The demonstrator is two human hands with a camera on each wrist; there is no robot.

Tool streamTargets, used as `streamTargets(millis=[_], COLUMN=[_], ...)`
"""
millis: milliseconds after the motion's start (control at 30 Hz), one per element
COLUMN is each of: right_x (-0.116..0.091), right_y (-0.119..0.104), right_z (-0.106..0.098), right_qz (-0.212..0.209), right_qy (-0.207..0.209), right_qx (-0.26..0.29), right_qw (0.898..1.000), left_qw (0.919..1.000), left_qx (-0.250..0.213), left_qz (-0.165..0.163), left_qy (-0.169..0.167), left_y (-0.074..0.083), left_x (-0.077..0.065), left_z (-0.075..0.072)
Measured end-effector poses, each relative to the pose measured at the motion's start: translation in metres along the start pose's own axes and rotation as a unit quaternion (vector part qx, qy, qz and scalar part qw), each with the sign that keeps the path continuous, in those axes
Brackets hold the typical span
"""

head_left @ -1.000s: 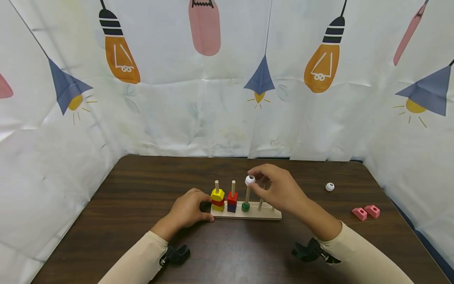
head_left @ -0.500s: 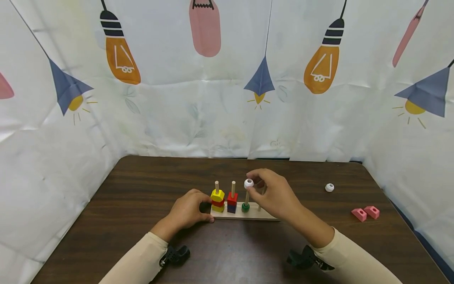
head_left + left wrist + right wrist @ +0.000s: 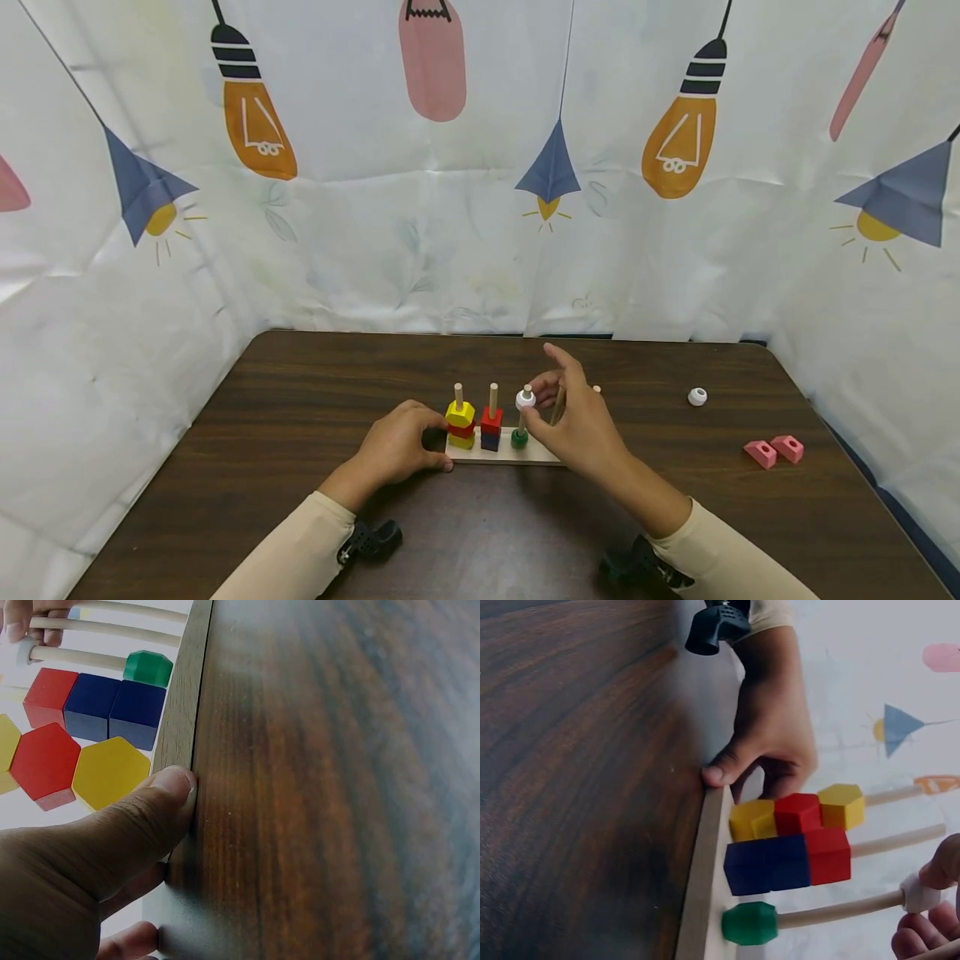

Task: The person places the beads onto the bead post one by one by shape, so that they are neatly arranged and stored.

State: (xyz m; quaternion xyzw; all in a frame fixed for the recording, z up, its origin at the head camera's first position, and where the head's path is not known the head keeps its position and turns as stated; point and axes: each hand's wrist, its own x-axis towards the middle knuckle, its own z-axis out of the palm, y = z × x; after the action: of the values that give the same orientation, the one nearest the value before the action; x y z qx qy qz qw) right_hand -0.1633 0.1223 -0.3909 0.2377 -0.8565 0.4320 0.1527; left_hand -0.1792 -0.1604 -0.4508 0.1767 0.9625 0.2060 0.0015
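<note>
A wooden peg board [image 3: 506, 455] stands on the table, its left end gripped by my left hand [image 3: 401, 443], thumb on the front edge. My right hand [image 3: 579, 425] holds a white bead [image 3: 526, 402] threaded near the top of the third peg, whose tip pokes out above it. Low on that same peg sits a green bead [image 3: 519, 438]. The leftmost peg carries yellow and red hexagonal blocks [image 3: 46, 761]. On the second peg, a red cube [image 3: 828, 856] tops two dark blue cubes [image 3: 767, 865]. My right hand partly hides the pegs further right.
To the right on the dark wood table [image 3: 480, 533] lies another white bead [image 3: 697, 397]. Nearer me are two pink blocks with holes [image 3: 761, 453]. A printed white curtain [image 3: 480, 250] hangs behind the table.
My right hand has lowered the white bead from above the third peg onto its top and raised its index finger. The left hand stays on the board.
</note>
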Motion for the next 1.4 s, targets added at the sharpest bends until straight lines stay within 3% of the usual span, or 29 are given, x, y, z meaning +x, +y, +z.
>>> streamTargets(millis=[300, 600, 1133, 1400], right_x=[-0.007, -0.019, -0.025, -0.035], right_y=[0.008, 0.021, 0.035, 0.038], right_z=[0.010, 0.024, 0.034, 0.025], right_qz=[0.034, 0.089, 0.067, 0.069], right_qy=[0.018, -0.008, -0.005, -0.067], right_qx=[0.060, 0.069, 0.047, 0.026], right_qw=[0.997, 0.994, 0.997, 0.995], left_qw=[1.0000, 1.0000, 1.0000, 1.0000], left_qx=[0.004, 0.001, 0.002, 0.006], left_qz=[0.000, -0.002, 0.002, 0.000], left_qy=[-0.002, 0.002, 0.003, 0.000], left_y=[0.000, 0.000, 0.000, 0.000], left_x=[-0.001, -0.002, 0.000, 0.000], left_z=[0.000, 0.001, 0.000, 0.000])
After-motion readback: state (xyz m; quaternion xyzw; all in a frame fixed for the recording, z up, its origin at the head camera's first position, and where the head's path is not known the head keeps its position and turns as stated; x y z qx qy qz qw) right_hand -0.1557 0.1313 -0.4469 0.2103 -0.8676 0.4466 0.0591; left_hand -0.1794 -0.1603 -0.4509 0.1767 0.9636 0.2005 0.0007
